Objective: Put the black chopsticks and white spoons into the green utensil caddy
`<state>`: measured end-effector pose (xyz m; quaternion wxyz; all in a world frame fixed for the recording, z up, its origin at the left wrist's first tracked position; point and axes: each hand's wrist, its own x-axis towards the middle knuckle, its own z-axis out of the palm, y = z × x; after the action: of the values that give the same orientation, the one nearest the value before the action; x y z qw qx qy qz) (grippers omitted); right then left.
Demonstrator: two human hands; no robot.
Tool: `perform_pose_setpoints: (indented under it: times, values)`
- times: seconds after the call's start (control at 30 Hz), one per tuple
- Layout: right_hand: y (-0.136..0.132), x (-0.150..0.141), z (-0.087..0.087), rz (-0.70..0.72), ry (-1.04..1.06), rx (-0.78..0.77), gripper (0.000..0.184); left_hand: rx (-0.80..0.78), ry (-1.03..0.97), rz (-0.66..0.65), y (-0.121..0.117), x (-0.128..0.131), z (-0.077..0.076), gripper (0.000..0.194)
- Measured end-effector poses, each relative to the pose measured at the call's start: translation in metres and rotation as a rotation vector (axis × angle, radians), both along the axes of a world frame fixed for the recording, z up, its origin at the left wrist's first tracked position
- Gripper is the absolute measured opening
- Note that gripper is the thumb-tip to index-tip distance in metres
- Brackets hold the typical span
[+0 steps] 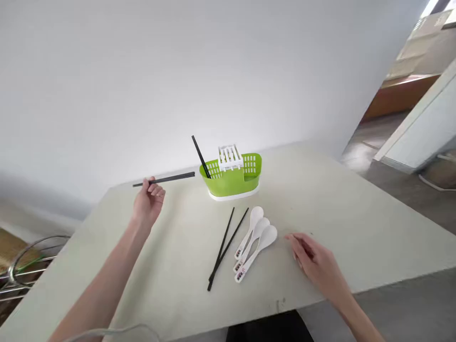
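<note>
My left hand is closed around a pair of black chopsticks, raised level and pointing right toward a green utensil basket. The basket has a white base and a white slatted rack in its middle. Another black chopstick pair leans in its left compartment. On the table in front lie two loose black chopsticks, touching near their lower ends. Three white spoons overlap beside them. Near the spoons my right hand rests with curled fingers, thumb and forefinger together; whether anything is between them is hidden.
The pale table stands against a white wall. A metal wire rack is off its left side, and a grey cable crosses the lower left edge. Floor and a doorway area lie to the right.
</note>
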<state>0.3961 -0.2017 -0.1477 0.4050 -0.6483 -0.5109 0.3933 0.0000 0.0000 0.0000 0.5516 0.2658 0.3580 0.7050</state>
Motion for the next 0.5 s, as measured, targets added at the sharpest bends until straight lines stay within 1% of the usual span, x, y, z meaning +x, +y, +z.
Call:
perform_pose_setpoints:
  times: [0.13, 0.2, 0.27, 0.37, 0.5]
  values:
    - [0.000, 0.000, 0.003, 0.019, 0.012, 0.023, 0.054, 0.037, 0.261, 0.122, 0.026, 0.001, 0.030, 0.037]
    - [-0.001, -0.001, 0.004, 0.023, 0.010, 0.044, 0.052, 0.044, 0.422, 0.173, 0.036, 0.006, 0.041, 0.035]
    - [-0.001, -0.001, 0.005, 0.024, 0.008, 0.062, 0.050, 0.040, 0.574, 0.189, 0.045, 0.013, 0.048, 0.036]
    - [-0.002, -0.001, 0.007, 0.026, 0.006, 0.071, 0.048, 0.039, 0.742, 0.154, 0.053, 0.028, 0.055, 0.036]
    - [-0.002, 0.000, 0.006, 0.036, 0.001, 0.066, 0.047, 0.020, 0.886, 0.044, 0.057, 0.048, 0.059, 0.036]
